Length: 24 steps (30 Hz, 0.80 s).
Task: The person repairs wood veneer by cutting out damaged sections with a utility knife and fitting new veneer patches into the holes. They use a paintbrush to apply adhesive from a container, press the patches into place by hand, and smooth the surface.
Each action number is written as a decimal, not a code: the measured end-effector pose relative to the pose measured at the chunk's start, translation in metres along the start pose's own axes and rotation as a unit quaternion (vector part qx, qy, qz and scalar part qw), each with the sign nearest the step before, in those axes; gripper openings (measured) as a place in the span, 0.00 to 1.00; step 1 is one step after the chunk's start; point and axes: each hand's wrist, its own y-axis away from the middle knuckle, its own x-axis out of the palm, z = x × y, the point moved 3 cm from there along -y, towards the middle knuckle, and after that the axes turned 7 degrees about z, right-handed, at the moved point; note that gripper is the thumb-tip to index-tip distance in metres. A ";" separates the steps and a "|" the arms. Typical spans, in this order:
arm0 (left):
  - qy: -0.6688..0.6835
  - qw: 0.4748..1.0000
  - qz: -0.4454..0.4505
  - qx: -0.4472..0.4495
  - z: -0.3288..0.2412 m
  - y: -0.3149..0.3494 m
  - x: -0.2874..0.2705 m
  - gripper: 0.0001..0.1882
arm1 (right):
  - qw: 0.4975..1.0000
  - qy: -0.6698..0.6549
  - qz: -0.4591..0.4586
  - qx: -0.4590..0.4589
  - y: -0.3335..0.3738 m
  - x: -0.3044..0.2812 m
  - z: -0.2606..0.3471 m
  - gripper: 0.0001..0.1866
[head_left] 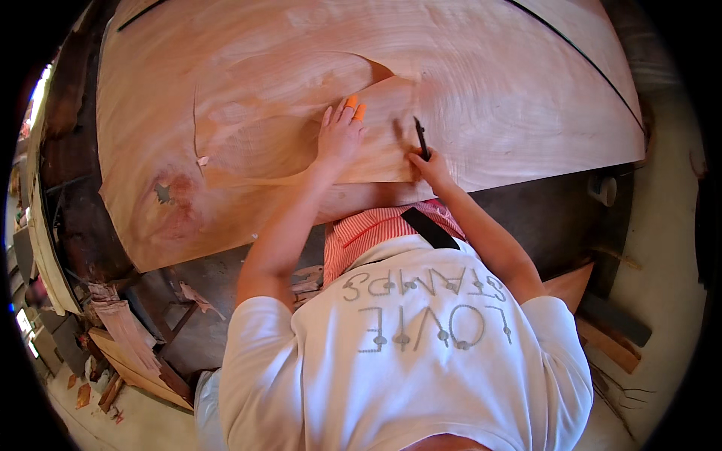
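Observation:
A large sheet of thin reddish-tan wood veneer (496,113) lies in front of me. On it rests a smaller, browner veneer piece (387,146), with its right edge near my right hand. My left hand (342,141) presses on this piece with its fingers stretched out; orange covers wrap two of the fingers. To its right, my right hand (434,171) is closed around a slim black utility knife (421,138), which points away from me. The knife stands just right of the piece's edge; whether its tip touches the veneer I cannot tell.
A ragged hole (162,193) and a curved split mark the sheet's left part. Dark strips lie over its far corners. Torn veneer scraps (124,319) hang at lower left. Wood offcuts (611,344) lie on the floor at right, below a white cylindrical object (603,189).

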 end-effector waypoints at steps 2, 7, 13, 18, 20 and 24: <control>-0.023 0.999 -0.030 -0.018 -0.005 -0.006 0.021 0.25 | 0.988 0.154 -0.023 -0.025 -0.008 0.000 -0.007 0.14; -0.016 0.997 -0.038 -0.062 -0.008 0.004 0.042 0.30 | 0.974 0.187 -0.103 -0.072 0.006 -0.012 0.000 0.16; -0.015 0.983 -0.084 -0.164 0.008 0.011 0.030 0.30 | 0.971 0.156 0.034 -0.181 0.003 0.008 0.063 0.11; -0.028 0.967 -0.122 -0.223 0.035 0.021 0.021 0.28 | 0.981 0.143 0.120 -0.056 -0.028 0.009 0.051 0.15; -0.031 0.964 -0.130 -0.229 0.038 0.024 0.024 0.25 | 0.967 0.205 0.123 -0.087 -0.021 0.012 0.053 0.15; -0.017 0.961 -0.145 -0.234 0.043 0.028 0.026 0.23 | 0.929 0.275 0.183 -0.167 -0.004 0.054 0.076 0.21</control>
